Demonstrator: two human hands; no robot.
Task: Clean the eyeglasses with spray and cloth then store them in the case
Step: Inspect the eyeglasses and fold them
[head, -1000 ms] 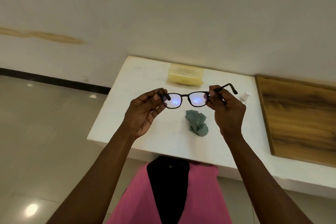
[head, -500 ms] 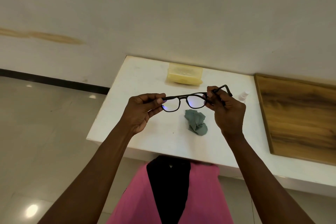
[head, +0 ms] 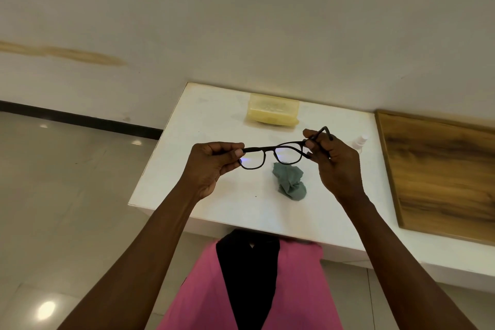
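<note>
Between L hand (head: 211, 166) & R hand (head: 334, 163), pinched at both ends: eyeglasses (head: 270, 154)

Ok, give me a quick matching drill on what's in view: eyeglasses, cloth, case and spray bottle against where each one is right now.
Things:
1. eyeglasses
2. cloth
3. case
4. spray bottle

Places:
A. far side of the white table, near the wall
B. held above the table by both hands, left hand and right hand
C. crumpled on the table below the lenses
D. partly hidden behind the right hand

Pairs: 1-B, 2-C, 3-A, 4-D
</note>
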